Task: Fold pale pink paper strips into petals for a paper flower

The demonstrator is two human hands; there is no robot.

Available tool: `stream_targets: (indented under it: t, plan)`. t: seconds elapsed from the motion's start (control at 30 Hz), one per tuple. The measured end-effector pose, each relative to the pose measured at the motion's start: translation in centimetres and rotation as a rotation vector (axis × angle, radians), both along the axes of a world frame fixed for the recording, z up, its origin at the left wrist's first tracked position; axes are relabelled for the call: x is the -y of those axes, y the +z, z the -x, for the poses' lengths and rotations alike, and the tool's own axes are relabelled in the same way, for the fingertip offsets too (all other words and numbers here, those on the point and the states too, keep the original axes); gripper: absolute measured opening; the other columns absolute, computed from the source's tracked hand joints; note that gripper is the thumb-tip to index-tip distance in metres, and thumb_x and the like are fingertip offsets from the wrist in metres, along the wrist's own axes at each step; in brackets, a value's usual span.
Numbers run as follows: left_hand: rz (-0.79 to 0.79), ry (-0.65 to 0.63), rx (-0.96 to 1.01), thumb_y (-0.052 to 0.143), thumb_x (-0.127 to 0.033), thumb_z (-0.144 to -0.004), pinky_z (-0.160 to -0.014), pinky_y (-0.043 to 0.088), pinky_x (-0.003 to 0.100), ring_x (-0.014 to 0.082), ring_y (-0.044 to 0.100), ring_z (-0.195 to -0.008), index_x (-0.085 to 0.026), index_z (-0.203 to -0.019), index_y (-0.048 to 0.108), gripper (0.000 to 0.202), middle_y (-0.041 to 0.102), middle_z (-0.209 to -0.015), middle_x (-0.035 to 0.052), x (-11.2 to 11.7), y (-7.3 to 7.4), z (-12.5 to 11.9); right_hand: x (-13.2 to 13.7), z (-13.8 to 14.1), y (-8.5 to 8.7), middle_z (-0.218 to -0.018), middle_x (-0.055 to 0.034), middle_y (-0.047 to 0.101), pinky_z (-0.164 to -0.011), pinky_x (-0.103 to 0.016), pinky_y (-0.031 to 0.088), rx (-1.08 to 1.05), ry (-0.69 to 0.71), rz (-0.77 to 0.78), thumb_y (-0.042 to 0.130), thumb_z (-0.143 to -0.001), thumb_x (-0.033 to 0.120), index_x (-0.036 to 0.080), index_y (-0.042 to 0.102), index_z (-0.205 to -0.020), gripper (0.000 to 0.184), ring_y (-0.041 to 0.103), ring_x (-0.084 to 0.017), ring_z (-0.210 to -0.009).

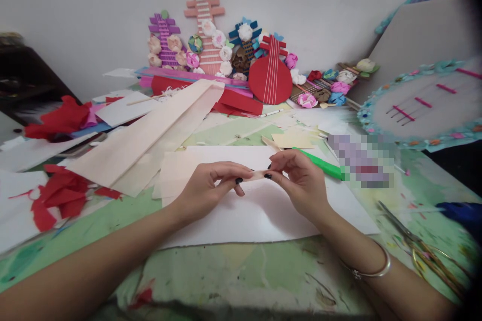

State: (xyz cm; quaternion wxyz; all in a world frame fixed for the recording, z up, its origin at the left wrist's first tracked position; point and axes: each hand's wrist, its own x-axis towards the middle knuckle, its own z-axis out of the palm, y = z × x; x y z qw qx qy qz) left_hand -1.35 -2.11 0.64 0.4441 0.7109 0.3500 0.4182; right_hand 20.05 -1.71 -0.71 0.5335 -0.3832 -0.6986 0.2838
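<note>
At nine o'clock in the view, two clumps of red crepe paper [60,193] lie on the green-stained counter [233,271], one nearer the wall [320,5] and one nearer the person. Next, at about ten o'clock, two long cream bands [150,130] overlap and run slantwise toward the wall. One white sheet [263,220] lies flat in the middle.

Over it, the left hand [207,188] is closed, with thumb and forefinger pinching the left end of one small cream strip [258,175]. The right hand [299,180] is closed likewise on its right end. The strip spans between the two sets of dark-nailed fingertips [244,172], just above the sheet, at the centre of the view.

At twelve o'clock, well apart from both hands, four guitar-shaped paper models [269,72] stand against the wall: one purple, one pink, one blue, one red. Paper roses [307,100] cluster around them.

One green pen [323,164] juts out from behind the right hand toward four o'clock; whether that hand grips it cannot be told. One silver bangle [372,272] circles the right wrist.

At four o'clock, one pair of scissors [417,246] lies on the counter, tips pointing to ten o'clock. At two o'clock, farther off, sits one round board [425,105] with a teal rim, bearing four pink bars.
</note>
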Motion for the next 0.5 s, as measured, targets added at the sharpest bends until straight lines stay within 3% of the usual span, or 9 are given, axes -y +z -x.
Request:
stream_targets:
  t: [0.37,0.5]
  plan:
    - [-0.019,0.007,-0.031,0.055,-0.011,-0.085,-0.067,0.056,0.026,0.0113,0.067,-0.062,-0.018,-0.092,0.072,0.021,0.071,-0.099,0.0046,-0.04,0.13,-0.02,-0.03,-0.47,0.56,-0.074,-0.0002,0.057,-0.059,-0.029,0.043,0.190,-0.107,-0.123,0.070,-0.079,0.026,0.022,0.062,-0.093,0.017,0.052,-0.013,-0.064]
    - [-0.015,-0.022,-0.041,0.054,-0.011,-0.085,-0.070,0.057,0.028,0.0132,0.069,-0.066,-0.017,-0.093,0.072,0.021,0.071,-0.100,0.0059,-0.05,0.07,-0.13,-0.16,-0.43,0.82,-0.092,-0.0046,0.064,-0.068,-0.031,0.047,0.240,-0.014,-0.088,0.073,-0.076,0.029,0.022,0.062,-0.103,0.031,0.058,-0.016,-0.078]
